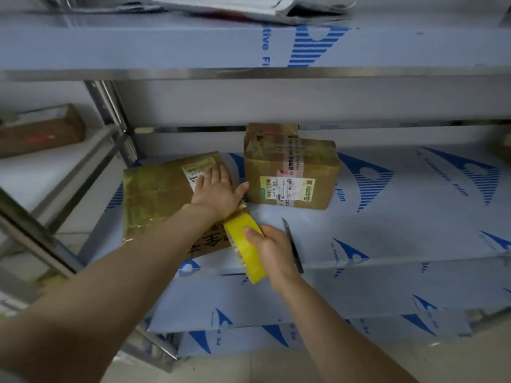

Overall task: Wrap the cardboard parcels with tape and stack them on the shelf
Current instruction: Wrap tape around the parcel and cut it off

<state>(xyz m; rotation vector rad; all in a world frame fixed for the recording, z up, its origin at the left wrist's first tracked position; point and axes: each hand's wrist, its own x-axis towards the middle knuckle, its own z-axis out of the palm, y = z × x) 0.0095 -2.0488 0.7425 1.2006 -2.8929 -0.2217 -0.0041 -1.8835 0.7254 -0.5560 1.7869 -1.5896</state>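
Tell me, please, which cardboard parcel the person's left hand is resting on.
The flat parcel on the left: the left hand lies open on its top. The taller parcel stands to its right.

Right half of the shelf [414, 217] is wide open past the taped box [290, 175]. The left side's hogged by the flat parcel [154, 194], with only a slim gap between the two. The upper shelf [249, 74] caps headroom, and a cutter [293, 244] lies near the front edge.

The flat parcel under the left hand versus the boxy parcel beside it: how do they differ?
The flat parcel lies low and wide; the boxy parcel stands taller. The left hand presses the flat parcel; the boxy parcel has no hand on top. Both are brown cardboard, labelled, on the shelf.
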